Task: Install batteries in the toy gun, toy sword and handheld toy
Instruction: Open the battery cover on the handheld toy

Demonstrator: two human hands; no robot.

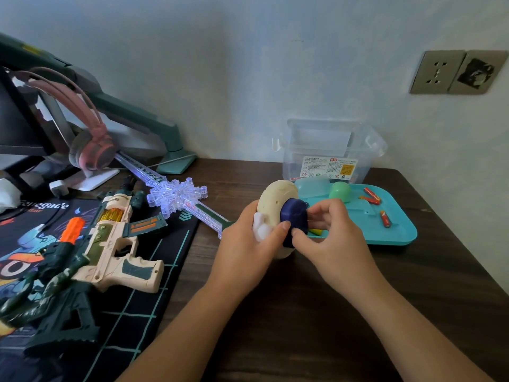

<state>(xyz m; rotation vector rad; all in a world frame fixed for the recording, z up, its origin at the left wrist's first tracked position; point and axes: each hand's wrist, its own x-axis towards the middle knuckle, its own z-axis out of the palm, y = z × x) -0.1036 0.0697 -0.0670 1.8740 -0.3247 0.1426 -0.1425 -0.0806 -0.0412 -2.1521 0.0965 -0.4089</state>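
Note:
My left hand [249, 241] grips the cream egg-shaped handheld toy [275, 202] above the desk, its white foot between my fingers. My right hand [326, 232] pinches the toy's dark blue base [294, 216] with thumb and fingers. The toy gun [110, 244], cream and dark green with an orange tip, lies on the black mat at the left. The clear toy sword [176, 195] lies behind it, glowing blue-white, its handle end hidden behind my left hand. Loose red batteries [385, 218] lie on the teal tray [399, 238].
A clear plastic box [330, 150] stands behind the tray against the wall. A green egg-like shell [341, 191] and a pale teal lid sit at the tray's back. Pink headphones [91, 150] hang on a stand at the far left, beside a monitor arm.

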